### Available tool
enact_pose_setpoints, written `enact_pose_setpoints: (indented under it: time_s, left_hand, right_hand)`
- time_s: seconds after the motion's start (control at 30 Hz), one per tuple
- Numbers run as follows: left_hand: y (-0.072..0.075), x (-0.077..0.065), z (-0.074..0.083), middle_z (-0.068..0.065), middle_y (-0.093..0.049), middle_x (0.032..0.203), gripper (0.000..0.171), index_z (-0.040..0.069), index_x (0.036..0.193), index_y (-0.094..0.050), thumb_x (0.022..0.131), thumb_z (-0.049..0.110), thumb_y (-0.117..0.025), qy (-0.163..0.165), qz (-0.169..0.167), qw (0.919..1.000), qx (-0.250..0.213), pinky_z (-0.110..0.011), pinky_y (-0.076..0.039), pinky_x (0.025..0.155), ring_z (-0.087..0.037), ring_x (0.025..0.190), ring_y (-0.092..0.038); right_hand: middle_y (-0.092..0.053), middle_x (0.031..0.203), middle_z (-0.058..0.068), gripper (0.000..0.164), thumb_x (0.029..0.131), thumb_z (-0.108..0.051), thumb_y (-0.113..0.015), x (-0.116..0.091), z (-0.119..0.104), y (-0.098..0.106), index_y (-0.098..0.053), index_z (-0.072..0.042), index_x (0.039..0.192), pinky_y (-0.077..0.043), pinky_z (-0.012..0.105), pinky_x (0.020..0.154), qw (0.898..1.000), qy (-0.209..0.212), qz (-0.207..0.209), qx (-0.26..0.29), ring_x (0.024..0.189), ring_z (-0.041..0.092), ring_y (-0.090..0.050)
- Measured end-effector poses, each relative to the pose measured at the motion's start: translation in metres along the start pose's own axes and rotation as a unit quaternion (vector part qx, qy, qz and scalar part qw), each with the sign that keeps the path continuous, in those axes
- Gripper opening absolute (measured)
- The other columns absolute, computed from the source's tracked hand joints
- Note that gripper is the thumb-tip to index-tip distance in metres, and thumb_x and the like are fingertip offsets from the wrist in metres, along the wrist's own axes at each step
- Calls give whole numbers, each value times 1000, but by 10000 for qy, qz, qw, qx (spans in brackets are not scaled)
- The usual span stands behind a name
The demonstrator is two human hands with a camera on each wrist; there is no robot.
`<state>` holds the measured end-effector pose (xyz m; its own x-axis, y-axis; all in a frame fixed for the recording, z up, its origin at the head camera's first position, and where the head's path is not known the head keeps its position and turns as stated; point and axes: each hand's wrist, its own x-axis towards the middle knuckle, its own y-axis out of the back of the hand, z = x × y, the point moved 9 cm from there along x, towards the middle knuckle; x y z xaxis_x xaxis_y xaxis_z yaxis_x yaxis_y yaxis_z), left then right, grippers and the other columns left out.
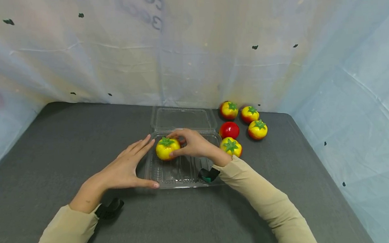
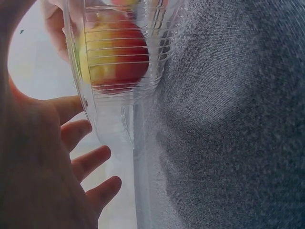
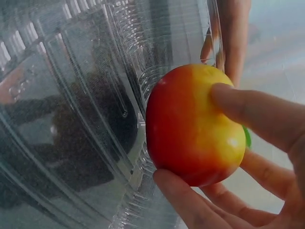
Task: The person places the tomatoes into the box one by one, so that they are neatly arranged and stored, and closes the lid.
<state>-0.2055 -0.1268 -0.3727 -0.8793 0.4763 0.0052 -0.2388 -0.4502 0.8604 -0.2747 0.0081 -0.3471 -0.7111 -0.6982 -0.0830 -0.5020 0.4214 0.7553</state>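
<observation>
Inside the left part of a clear plastic clamshell box (image 1: 187, 169), my right hand (image 1: 195, 143) holds a yellow-and-red tomato (image 1: 164, 151) with a green star-shaped leafy top. The right wrist view shows the thumb on one side of the tomato (image 3: 195, 129) and the fingers around the other. My left hand (image 1: 126, 169) is spread at the box's left side, fingers extended and thumb near the front left corner. In the left wrist view those fingers (image 2: 90, 162) lie beside the box wall; whether they touch it I cannot tell. The box's lid (image 1: 184, 118) is folded back.
Right of the box lie several more tomatoes (image 1: 257, 130), one of them turned red side up (image 1: 229, 130). The dark grey table (image 1: 83, 142) ends at a whitish plastic sheet (image 1: 191, 63) behind. Another sheet (image 1: 362, 109) hangs at the right.
</observation>
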Motion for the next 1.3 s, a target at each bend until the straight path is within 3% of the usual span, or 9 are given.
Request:
enact_pose_setpoints:
  time_s: [0.47, 0.9, 1.3]
  left_hand:
    - [-1, 0, 2, -10, -4, 162, 122, 12, 155, -13, 66, 69, -73, -62, 32, 10000, -54, -72, -18, 104, -45, 143, -13]
    - [0, 0, 0, -9, -2, 163, 123, 15, 156, -11, 65, 71, -73, 4, 24, 10000, -66, -72, -17, 104, -44, 144, -11]
    - [0, 1, 0, -8, -4, 163, 124, 13, 155, -13, 64, 70, -74, -45, 126, 9999, -102, -71, -17, 104, -44, 143, -12]
  right_hand:
    - [-58, 126, 11, 50, 83, -22, -76, -3, 0, 2, -58, -8, 127, -51, 34, 91, 9974, -364, -16, -628, 107, 23, -62]
    - [-57, 131, 13, 54, 82, -19, -76, -15, 7, 12, -56, -8, 131, -49, 39, 96, 9970, -588, -130, -487, 116, 28, -60]
    - [-54, 136, 13, 52, 85, -17, -74, -43, 15, 39, -55, -5, 132, -51, 38, 94, 9954, -396, 369, 785, 120, 32, -57]
